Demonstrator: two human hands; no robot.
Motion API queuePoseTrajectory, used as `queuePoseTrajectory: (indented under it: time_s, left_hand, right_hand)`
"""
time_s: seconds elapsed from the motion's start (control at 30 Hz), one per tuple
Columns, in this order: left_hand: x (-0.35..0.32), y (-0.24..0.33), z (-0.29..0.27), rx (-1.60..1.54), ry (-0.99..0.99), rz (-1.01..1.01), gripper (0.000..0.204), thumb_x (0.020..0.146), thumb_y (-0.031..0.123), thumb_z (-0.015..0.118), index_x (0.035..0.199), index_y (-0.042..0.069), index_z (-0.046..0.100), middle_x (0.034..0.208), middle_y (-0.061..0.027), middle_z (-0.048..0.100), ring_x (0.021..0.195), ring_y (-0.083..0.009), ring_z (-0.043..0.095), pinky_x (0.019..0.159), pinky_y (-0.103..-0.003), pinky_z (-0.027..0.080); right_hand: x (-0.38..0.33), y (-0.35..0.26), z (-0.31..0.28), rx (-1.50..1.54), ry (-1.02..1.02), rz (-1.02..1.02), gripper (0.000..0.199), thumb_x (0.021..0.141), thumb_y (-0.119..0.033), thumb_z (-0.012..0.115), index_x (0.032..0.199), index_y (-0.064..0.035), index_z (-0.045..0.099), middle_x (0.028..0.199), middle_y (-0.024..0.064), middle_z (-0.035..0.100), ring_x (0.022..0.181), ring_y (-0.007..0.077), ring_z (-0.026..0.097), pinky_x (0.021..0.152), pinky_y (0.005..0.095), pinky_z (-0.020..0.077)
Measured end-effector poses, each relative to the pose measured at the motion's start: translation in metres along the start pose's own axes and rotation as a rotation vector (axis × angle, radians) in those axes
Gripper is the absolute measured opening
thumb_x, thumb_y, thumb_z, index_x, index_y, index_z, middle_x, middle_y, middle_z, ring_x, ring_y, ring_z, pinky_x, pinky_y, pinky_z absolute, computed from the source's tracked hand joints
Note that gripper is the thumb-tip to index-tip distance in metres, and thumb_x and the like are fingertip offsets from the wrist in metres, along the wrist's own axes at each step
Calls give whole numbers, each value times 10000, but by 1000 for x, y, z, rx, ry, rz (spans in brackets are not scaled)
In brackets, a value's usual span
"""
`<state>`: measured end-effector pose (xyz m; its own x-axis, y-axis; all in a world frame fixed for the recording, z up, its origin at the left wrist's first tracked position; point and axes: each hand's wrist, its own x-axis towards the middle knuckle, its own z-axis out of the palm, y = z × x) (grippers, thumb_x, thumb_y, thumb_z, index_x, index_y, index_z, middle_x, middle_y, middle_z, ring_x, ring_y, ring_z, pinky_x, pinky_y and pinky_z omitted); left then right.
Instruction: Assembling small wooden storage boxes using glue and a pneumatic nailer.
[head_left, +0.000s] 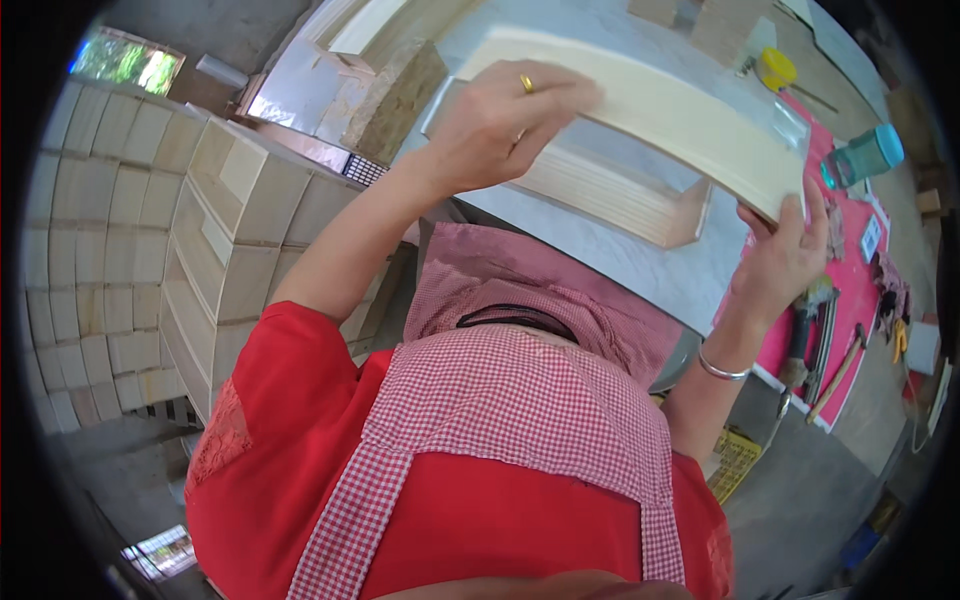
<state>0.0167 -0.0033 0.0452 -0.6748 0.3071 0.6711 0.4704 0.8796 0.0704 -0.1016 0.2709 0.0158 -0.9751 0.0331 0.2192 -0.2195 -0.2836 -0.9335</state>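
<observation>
A long pale wooden board [700, 125] is held tilted above a white marbled table [560, 205]. My left hand [500, 125], with a gold ring, lies over its near edge. The fingers are bent and closed against the board, and their tips are blurred. At the board's right end my right hand [790, 250] grips the corner, with the thumb on the near side. Below the board rests an open wooden box frame [625, 205] with a grooved inner face, partly hidden by the board and my left hand.
Stacked wooden boxes [240, 220] rise at the left. A chipboard block [395, 100] stands on the table. To the right, a pink cloth [775, 340] bears a hammer [838, 375] and a teal-lidded bottle [862, 157]. A yellow round object [775, 68] lies at the far right.
</observation>
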Motion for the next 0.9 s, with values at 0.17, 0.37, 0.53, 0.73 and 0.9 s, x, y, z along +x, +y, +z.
queuePoseTrajectory:
  time_s: [0.17,0.37,0.53,0.73,0.9]
  left_hand:
    - [39,20,12,-33,-90,-47,590,730,265,819,1252,74,622,1224,-128,625,1072,-307,622,903,-409,497]
    - [77,40,43,-160,-344,-96,812,632,331,861,1337,65,557,1279,-171,551,1045,-345,604,913,-412,487]
    - [76,45,45,-324,-413,-219,839,559,300,858,1303,54,562,1152,-162,566,993,-349,598,875,-425,503]
    - [72,41,49,-261,-410,-292,806,527,288,849,1244,47,571,1120,-154,563,990,-342,595,856,-422,506]
    - [68,34,61,-340,-426,-244,768,524,360,844,1177,33,605,1096,-161,593,950,-354,616,830,-440,498]
  right_hand:
    - [-33,-6,35,11,-117,39,377,995,-94,554,1310,94,467,993,153,690,799,150,683,621,272,593]
    - [-59,0,43,85,-203,85,374,1002,-115,563,1316,70,478,990,105,691,765,93,653,638,213,531]
    - [-72,3,38,210,-234,144,383,994,-102,575,1334,50,484,965,96,687,741,62,622,587,188,479]
    - [-52,2,-27,-159,-327,105,598,876,-98,718,1399,13,451,1057,97,660,757,81,610,605,207,470]
    - [-21,47,-64,-493,-569,-66,862,701,-42,810,1470,-89,423,1308,69,569,879,137,594,697,255,514]
